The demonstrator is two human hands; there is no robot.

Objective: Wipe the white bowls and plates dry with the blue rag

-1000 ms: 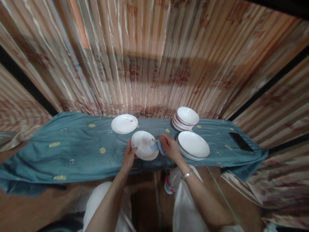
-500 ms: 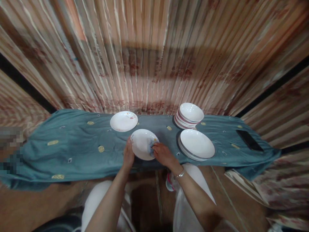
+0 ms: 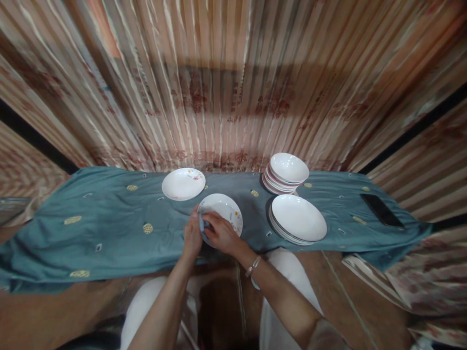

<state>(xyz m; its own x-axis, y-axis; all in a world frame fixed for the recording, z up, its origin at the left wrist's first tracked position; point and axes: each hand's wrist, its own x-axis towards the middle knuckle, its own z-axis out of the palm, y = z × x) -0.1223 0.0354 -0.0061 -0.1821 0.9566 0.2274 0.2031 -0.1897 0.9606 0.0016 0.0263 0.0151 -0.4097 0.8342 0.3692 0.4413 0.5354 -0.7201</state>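
Observation:
In front of me a white plate (image 3: 222,206) with a floral pattern near its rim is held at its left edge by my left hand (image 3: 192,235). My right hand (image 3: 221,233) reaches across the plate and presses a bluish cloth (image 3: 202,224) against its left side, close to my left fingers. Part of the plate's near half is hidden beneath my right hand. Behind it to the left lies another floral white plate (image 3: 183,184), which neither hand touches.
To the right stand a stack of white bowls (image 3: 289,168) and, nearer, a stack of white plates (image 3: 299,218). A black phone (image 3: 382,210) lies at the far right of the teal tablecloth (image 3: 120,233). A pleated curtain (image 3: 219,97) hangs behind the table.
My right hand has moved with the cloth from the plate's right side to its left edge. The left hand stays on the rim, and the view has shifted slightly.

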